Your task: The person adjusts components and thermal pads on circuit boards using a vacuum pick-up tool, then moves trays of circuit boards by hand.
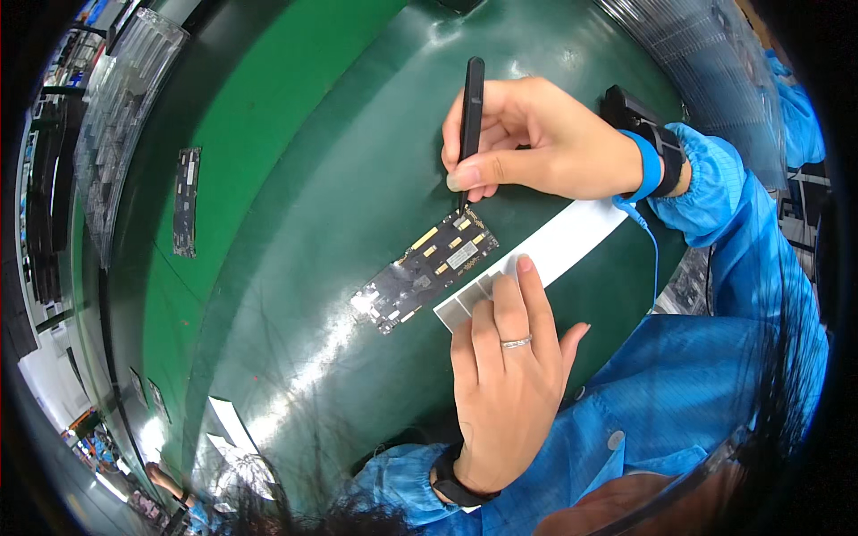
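Observation:
A long dark circuit board [427,268] with gold pads lies diagonally on the dark green mat [340,161]. My right hand [536,143] reaches in from the right and holds black tweezers [470,116] upright, their tip touching the board's upper end. It wears a blue wrist strap [645,165] with a cord. My left hand [505,384], with a ring and a black wristband, rests its fingertips on a white backing strip [563,243] that carries grey square pads [463,304] just right of the board.
A second circuit board [186,201] lies on the brighter green belt at left. Stacks of clear trays stand at upper left [116,116] and upper right [706,71]. White strips [234,427] lie at lower left, near another person's hand [165,482].

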